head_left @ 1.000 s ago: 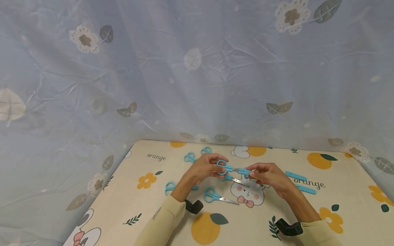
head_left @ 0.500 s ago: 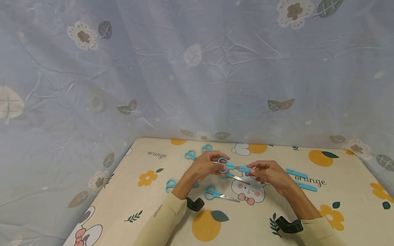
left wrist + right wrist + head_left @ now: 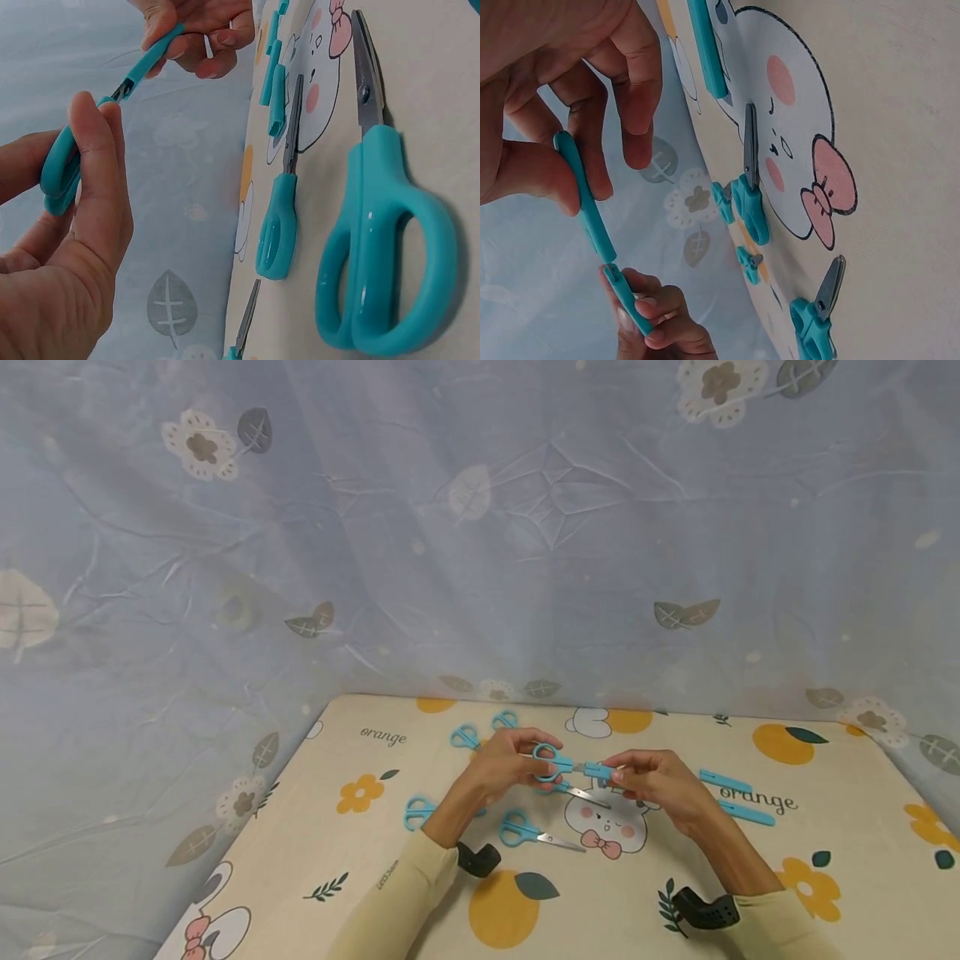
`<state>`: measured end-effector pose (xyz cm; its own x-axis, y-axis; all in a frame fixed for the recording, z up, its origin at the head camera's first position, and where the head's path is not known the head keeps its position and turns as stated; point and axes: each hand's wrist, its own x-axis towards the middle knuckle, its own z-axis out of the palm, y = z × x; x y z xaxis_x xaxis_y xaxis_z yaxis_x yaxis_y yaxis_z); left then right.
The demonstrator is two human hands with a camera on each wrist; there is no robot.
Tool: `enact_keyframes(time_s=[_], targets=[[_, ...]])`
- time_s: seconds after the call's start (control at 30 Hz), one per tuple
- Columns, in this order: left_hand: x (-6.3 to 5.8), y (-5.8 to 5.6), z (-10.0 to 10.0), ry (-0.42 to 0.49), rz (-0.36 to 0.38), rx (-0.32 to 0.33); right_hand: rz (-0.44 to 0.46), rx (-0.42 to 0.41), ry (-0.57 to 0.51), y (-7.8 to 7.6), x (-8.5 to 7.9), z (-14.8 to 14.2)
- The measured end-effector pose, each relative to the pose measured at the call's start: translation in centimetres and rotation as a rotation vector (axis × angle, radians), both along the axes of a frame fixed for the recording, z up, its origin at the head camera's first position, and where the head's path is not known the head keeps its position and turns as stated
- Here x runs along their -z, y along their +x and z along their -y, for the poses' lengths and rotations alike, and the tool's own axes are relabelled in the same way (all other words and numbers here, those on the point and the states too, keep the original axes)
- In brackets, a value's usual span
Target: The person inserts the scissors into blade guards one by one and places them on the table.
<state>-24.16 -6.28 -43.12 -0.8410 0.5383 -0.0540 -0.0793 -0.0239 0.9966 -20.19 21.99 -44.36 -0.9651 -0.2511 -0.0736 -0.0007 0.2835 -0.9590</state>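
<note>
My left hand (image 3: 498, 771) holds a pair of small scissors (image 3: 561, 766) by its light-blue handles, above the table. The fingers of my right hand (image 3: 660, 782) pinch a blue blade cap (image 3: 597, 771), which covers most of the blades. A short strip of bare metal shows between cap and handles. In the right wrist view the cap (image 3: 587, 195) and the scissors (image 3: 626, 298) lie almost in line. Below the hands, uncapped scissors (image 3: 525, 832) lie on the table, and another uncapped pair (image 3: 277, 232) is behind them in the left wrist view.
Two loose blue caps (image 3: 746, 814) lie to the right of my right hand. More scissors (image 3: 465, 737) lie at the back, beyond my left hand. Another pair (image 3: 417, 812) is partly hidden by my left wrist. A patterned cloth (image 3: 360, 860) covers the table; a curtain hangs behind.
Both hands keep their hold on the scissors and the cap. The bare strip of blade looks slightly shorter. The head view has shifted a little.
</note>
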Motion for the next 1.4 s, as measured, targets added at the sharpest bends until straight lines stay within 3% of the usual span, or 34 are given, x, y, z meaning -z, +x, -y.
enact_keyframes(time_s=[0.23,1.1,1.4], targets=[[-0.23,0.17,-0.53,-0.056,-0.048,0.043,-0.007,-0.069,-0.004,0.06,-0.11,0.31],[0.45,0.21,-0.72,-0.026,0.023,0.034,0.035,-0.060,-0.006,0.26,0.28,0.49],[0.26,0.27,-0.53,-0.045,0.017,0.044,0.046,-0.077,-0.023,0.08,0.22,0.37]])
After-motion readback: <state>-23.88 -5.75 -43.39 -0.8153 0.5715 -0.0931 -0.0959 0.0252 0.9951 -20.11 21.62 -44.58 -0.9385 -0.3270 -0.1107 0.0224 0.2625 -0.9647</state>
